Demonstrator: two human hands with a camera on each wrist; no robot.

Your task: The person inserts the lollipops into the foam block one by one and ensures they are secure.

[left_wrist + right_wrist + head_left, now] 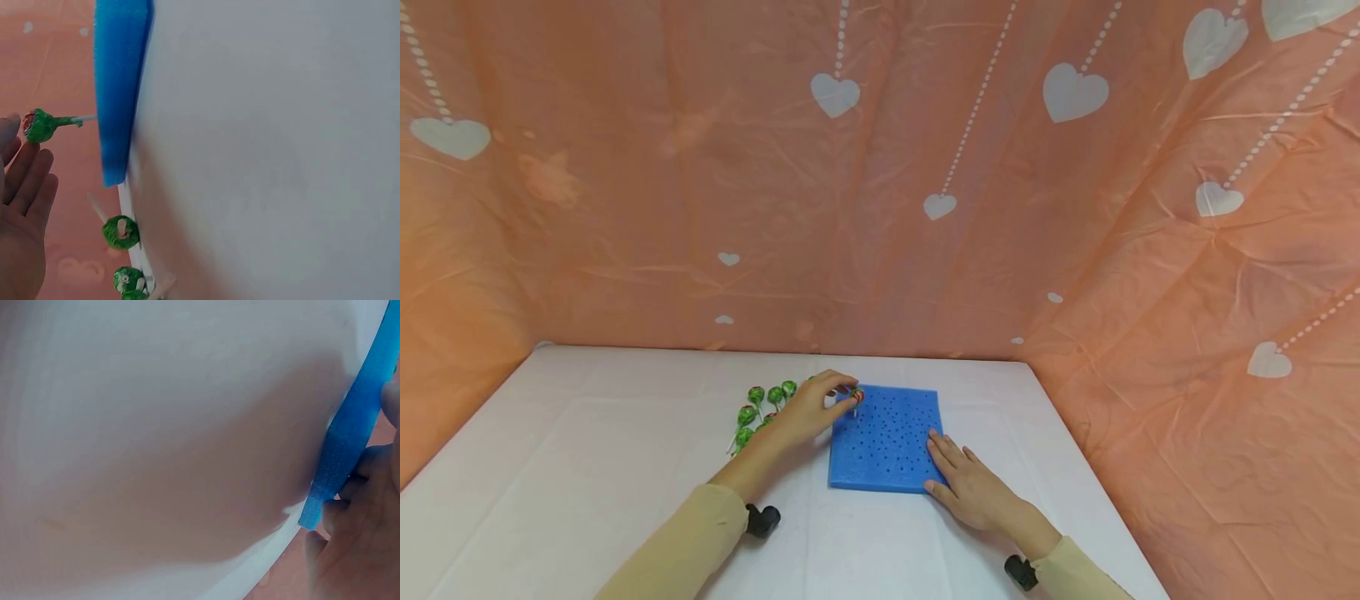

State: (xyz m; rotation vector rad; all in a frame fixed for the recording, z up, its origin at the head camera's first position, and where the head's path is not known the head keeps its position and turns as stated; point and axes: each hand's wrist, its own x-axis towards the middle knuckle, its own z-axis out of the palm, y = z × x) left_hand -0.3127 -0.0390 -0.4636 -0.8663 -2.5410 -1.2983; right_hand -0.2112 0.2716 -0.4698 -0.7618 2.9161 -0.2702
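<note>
To the left of the left fingers, several loose lollipops (756, 394) lie on the white table (587, 467), some of them partly hidden behind the forearm. If this sleeve or wrist sweeps sideways, I think the round heads could roll and scatter.

The left hand (811, 408) has its thumb and fingers narrow around the head of one lollipop (858, 394), which is upright between the fingertips. Below these fingers, its thin stick meets the blue foam block (872, 475) near the far left corner (how deep it sits, I cannot tell). In my judgement, if the hand pushes at an angle, or the tip misses a hole, the stick may bend or slide over the surface. Since the fingers are at the head and not low on the stick, the aim can be less exact, and the smooth wrapper could turn in the grip.

On the right, the right hand (973, 493) holds no lollipop; its fingers are rather straight and spaced, resting on the block's right edge. If this pressure becomes too light, the far left corner could shift or lift, because the two hands are at opposite sides.
</note>
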